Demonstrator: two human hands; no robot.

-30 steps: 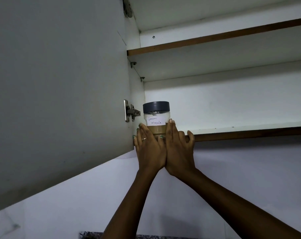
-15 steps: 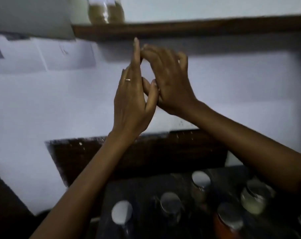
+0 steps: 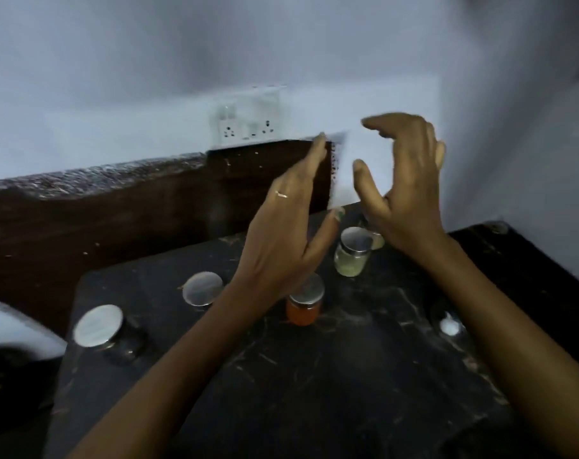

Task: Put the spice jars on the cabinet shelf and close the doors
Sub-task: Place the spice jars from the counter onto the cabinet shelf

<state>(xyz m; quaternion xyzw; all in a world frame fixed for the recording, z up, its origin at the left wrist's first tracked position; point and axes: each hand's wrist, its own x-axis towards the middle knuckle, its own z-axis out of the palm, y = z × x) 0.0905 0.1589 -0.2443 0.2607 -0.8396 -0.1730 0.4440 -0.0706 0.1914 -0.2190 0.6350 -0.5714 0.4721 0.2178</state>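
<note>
Several spice jars with silver lids stand on the dark counter (image 3: 314, 376). An orange-filled jar (image 3: 305, 301) sits just below my left hand (image 3: 288, 233). A pale yellow-green jar (image 3: 352, 251) stands between my two hands, with another jar partly hidden behind it. Two dark jars (image 3: 99, 326) (image 3: 202, 289) stand to the left, and one more jar (image 3: 448, 321) is at the right by my right forearm. My right hand (image 3: 404, 190) hovers above the pale jar, fingers curled apart. Both hands are empty. The cabinet is out of view.
A white wall socket (image 3: 248, 122) sits on the wall above a dark brown backsplash (image 3: 115, 210). The counter ends at the left edge and meets a side wall at the right.
My hands left the jar on the cabinet shelf and came down. The view dropped from the cabinet to the counter, and my hands have spread apart above the jars.
</note>
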